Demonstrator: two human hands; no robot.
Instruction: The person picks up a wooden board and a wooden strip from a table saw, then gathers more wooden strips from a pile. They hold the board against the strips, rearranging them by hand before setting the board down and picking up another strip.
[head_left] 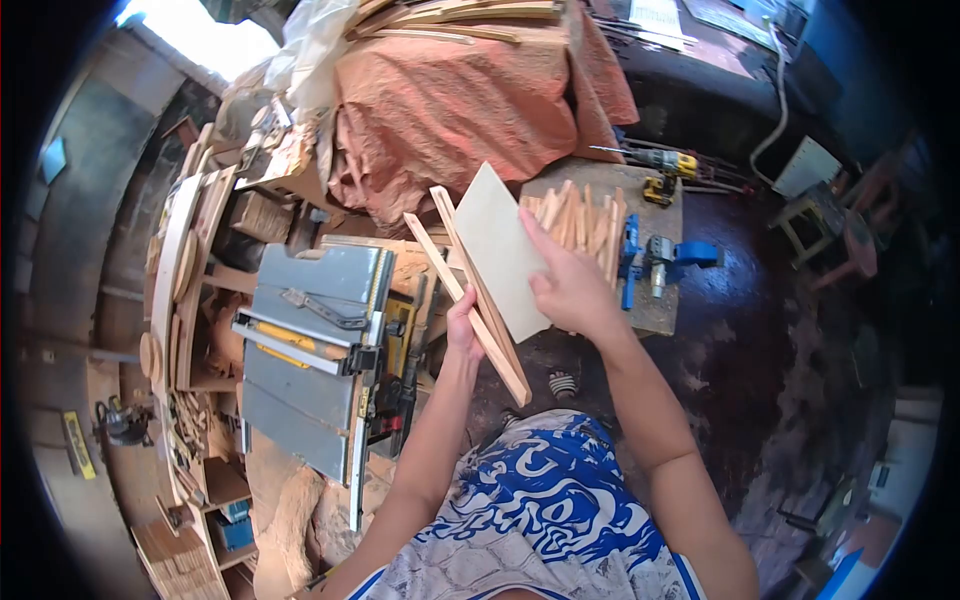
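On my head feed, the left hand (pixel 463 322) grasps long, straight, pale wooden strips (pixel 440 262), of which at least two show; I cannot tell whether another lies behind the panel. The right hand (pixel 578 288) grasps a thin, cream-coloured, flat four-sided panel (pixel 495 255) by its right-hand edge, index finger extended along that edge.

Location: strips and panel are held up in front of the torso, between the grey, flat-topped table saw (pixel 300 390) on the left and the low wooden worktable (pixel 652 318) on the right. The worktable carries a bundle of short, light-brown wooden pieces (pixel 585 225) and a yellow-and-black cordless drill (pixel 665 162).

Step in hand: I judge this to be handling the panel alongside the strips. The next move, in my judgement, calls for a steady left grip and independent control of the panel with the right.

Orientation: the strips' long axes run from far left to near right, near ends toward the torso. The panel's long axis slants similarly, its uppermost corner toward the reddish-brown, creased cover (pixel 450 110).
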